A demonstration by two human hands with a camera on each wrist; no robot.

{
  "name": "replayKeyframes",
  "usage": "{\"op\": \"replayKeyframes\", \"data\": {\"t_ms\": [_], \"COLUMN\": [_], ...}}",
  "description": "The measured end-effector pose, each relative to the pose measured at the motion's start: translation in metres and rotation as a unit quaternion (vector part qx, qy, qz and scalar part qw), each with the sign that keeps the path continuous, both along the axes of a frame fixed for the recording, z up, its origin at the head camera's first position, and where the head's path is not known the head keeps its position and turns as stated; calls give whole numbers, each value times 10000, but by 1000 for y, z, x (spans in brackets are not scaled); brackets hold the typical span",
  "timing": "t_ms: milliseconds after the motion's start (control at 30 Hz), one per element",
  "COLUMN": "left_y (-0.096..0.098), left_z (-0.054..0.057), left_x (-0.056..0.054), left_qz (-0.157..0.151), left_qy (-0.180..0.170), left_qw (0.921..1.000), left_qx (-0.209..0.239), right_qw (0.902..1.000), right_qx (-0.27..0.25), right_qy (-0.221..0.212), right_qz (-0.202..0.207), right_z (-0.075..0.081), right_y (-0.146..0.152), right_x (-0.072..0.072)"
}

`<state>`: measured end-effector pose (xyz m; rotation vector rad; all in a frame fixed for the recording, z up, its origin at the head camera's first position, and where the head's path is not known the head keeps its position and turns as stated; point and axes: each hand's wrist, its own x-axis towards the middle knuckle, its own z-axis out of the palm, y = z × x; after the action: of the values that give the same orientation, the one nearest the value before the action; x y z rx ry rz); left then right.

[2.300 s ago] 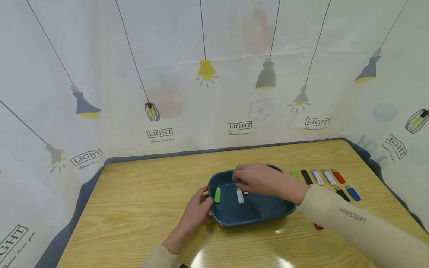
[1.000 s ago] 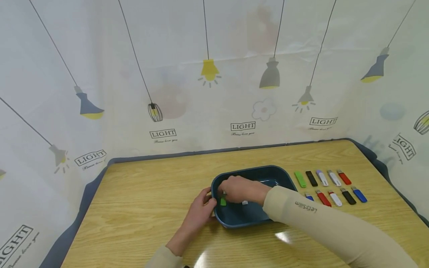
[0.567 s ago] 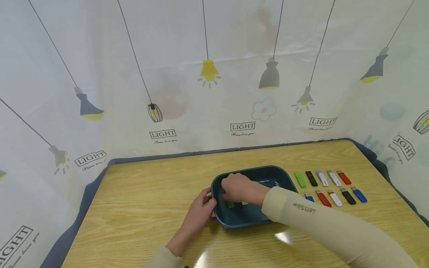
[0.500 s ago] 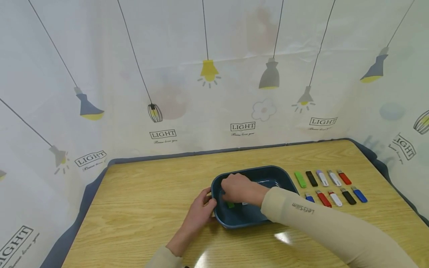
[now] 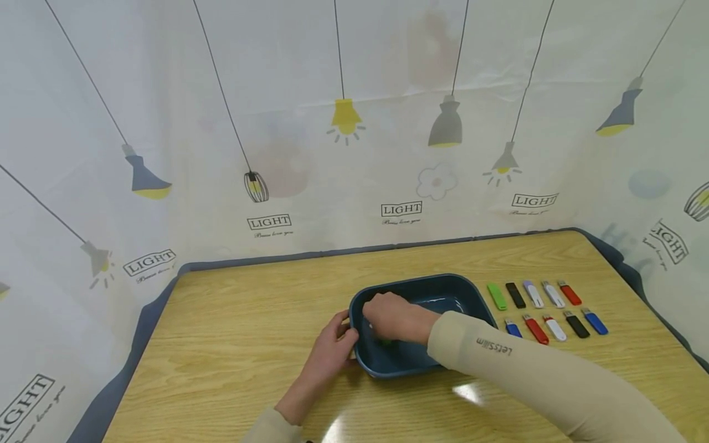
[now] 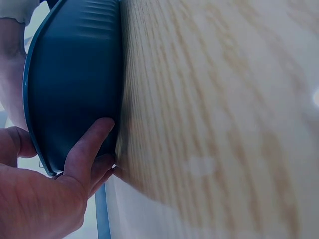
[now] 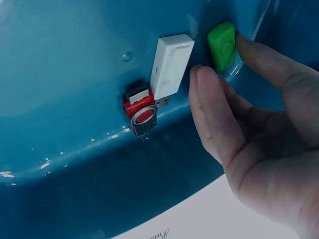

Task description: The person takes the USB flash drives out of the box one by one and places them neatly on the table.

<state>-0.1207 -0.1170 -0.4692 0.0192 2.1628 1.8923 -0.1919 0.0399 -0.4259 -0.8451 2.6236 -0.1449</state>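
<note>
My left hand (image 5: 330, 346) grips the left end of a dark blue plastic tray (image 5: 421, 369). In the left wrist view the thumb lies over the rim and the fingers press the outer wall. Inside the tray, my right hand (image 5: 396, 317) reaches down at the left part. The right wrist view shows its thumb and fingers on either side of a green USB stick (image 7: 222, 46), pinching it. Beside the fingers lie a white USB stick (image 7: 172, 65) and a red and black swivel USB stick (image 7: 143, 113), touching each other. From the head, the right hand mostly hides these sticks.
Right of the tray, USB sticks lie in two rows on the wooden table (image 5: 238, 344). The back row runs from a green one (image 5: 496, 296) to a red one (image 5: 570, 293); the front row ends with a blue one (image 5: 594, 322). A printed curtain (image 5: 310, 184) surrounds the table.
My right hand has moved from the middle of the tray to its left part. The green stick has shifted right, towards the white one. My left hand keeps its grip on the tray.
</note>
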Motion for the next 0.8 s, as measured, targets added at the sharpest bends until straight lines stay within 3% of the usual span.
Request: {"op": "replayKeyframes", "data": {"t_ms": [300, 800], "left_y": [0, 0], "left_z": [-2, -2], "left_x": [2, 1], "left_qz": [-7, 33], "left_qy": [142, 109], "left_qw": [9998, 9996], "left_qx": [-137, -239], "right_qw": [9989, 9996], "right_qx": [5, 47], "right_qy": [273, 76], "right_qz": [388, 257], "right_z": [-2, 6], "right_y": [0, 5], "right_x": [-2, -5]}}
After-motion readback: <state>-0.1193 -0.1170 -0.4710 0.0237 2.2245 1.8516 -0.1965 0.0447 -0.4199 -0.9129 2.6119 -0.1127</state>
